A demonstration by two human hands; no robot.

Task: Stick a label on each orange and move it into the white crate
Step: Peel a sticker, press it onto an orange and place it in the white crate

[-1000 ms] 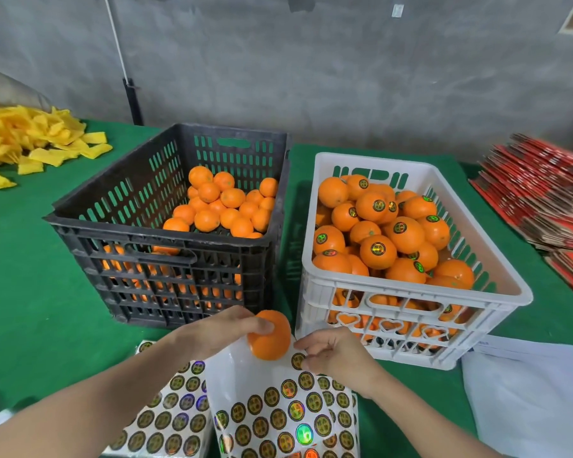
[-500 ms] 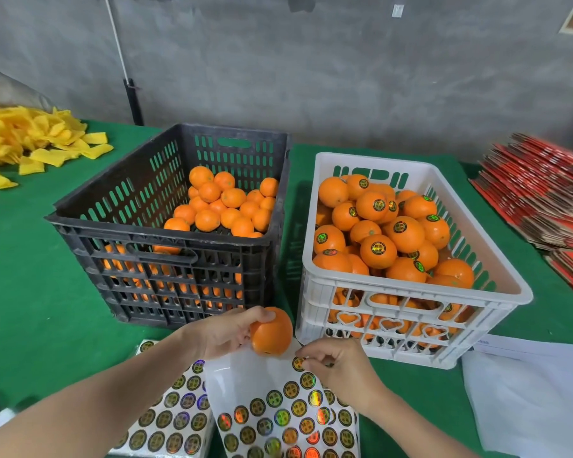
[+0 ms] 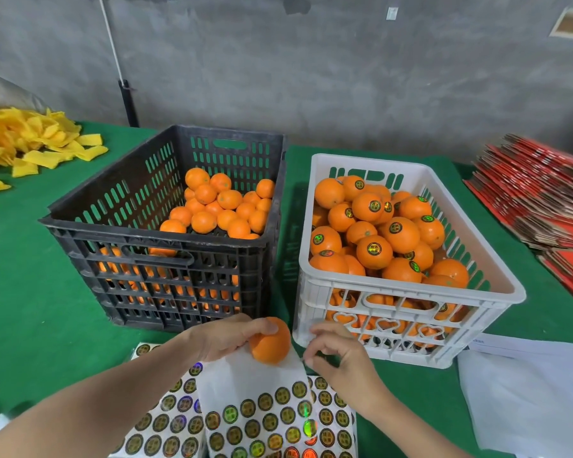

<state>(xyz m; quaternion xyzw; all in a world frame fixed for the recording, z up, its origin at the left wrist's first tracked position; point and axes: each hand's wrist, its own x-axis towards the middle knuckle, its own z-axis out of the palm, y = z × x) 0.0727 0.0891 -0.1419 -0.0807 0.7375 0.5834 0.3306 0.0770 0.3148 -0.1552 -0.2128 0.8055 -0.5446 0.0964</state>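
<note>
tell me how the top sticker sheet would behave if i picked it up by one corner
Likely floppy: the top sticker sheet is thin and its bare upper part bows up toward the orange. Probably light, so a nudge could slide it over the sheets beneath. Its glossy backing may feel slippery.

I look down on a green-clothed table (image 3: 30,292) bearing a black crate (image 3: 146,238) beside a white crate (image 3: 368,161), label sheets (image 3: 265,421) at the near edge, white papers (image 3: 526,391) right, yellow scraps (image 3: 30,140) far left, red flattened cartons (image 3: 536,200) far right
</note>
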